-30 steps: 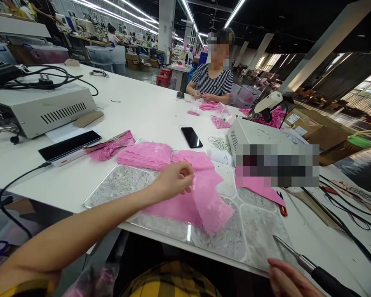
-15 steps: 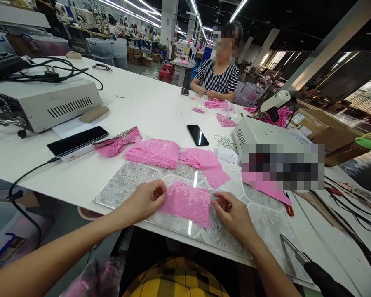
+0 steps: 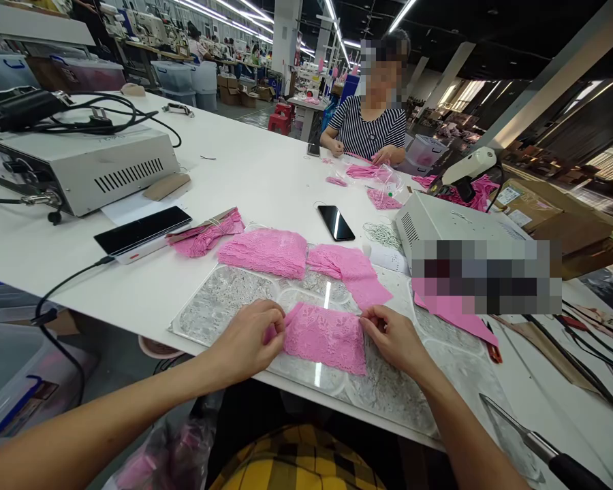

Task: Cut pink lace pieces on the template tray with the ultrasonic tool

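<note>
A pink lace piece [image 3: 327, 340] lies on the grey marble-patterned board [image 3: 209, 309] in front of me. My left hand [image 3: 253, 340] is closed on its left end, where a narrow strip of the lace is turned up. At the upper right corner, the thumb and index finger of my right hand [image 3: 396, 340] pinch the lace's edge. Just beyond the piece sits a thick stack of pink lace [image 3: 263, 253]. To the right of that stack, more pink lace [image 3: 352, 269] is spread at an angle.
A black phone [image 3: 336, 223] lies past the lace. Grey machine boxes [image 3: 117, 173] stand at left and right. A black-handled metal tool [image 3: 536, 442] rests at the right front. Across the table, a co-worker in a striped top [image 3: 370, 129] handles pink pieces.
The view has shifted slightly, so things sit farther right. My left hand has raised a strip of the lace's left end. My right fingers have closed on the upper right corner.
</note>
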Demonstrator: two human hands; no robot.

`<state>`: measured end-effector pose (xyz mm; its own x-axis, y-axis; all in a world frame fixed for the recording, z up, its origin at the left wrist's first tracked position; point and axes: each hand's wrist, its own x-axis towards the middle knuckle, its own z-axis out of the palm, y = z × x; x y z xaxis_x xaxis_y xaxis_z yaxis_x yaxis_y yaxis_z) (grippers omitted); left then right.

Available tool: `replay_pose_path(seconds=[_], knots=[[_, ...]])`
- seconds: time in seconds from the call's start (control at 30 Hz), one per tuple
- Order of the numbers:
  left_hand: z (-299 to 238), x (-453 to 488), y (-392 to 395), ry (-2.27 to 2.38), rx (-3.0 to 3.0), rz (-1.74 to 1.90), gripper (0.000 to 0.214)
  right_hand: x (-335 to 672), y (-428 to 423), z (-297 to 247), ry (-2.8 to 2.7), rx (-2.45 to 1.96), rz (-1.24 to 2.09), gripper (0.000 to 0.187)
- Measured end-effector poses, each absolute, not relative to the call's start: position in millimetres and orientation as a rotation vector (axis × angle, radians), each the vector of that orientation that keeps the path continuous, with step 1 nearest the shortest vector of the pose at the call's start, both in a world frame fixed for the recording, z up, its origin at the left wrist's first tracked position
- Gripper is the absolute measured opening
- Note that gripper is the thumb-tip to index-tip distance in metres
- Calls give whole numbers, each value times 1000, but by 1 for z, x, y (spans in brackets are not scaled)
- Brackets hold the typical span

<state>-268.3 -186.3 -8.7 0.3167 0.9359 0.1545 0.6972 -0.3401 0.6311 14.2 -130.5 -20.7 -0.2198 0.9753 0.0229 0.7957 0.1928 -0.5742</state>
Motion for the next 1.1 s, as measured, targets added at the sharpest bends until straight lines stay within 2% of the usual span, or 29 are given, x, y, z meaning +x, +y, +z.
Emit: replay_pose_path(seconds=[0.2,0.33,0.47,0.53,0.6,0.8,0.97,1.1], knots=[[-17,-278,-191,1501,2278,642,11,16,-147,-14,-2093,-1543,621,20],[-25,-295,-191,1310,2464,691,27,25,-176,-17,-2325,-1251,666,17],[-30,-306,-187,1108,2702,625,16,26,-187,-29,-2380,-1117,531,13],[-31,-305,-183,1105,2772,569,22,23,-183,-31,-2355,-1119,550,14],[-28,-302,-176,1121,2737,528,29,19,-174,-25,-2338,-1165,634,19],[13,-308,-109,1261,2431,667,25,-5,-112,19,-2190,-1384,926,33],[51,-348,-42,1489,2402,893,26,-51,-41,55,-2107,-1162,693,26],[44,-386,-32,1495,2493,865,29,-94,-19,43,-2119,-1037,591,16]])
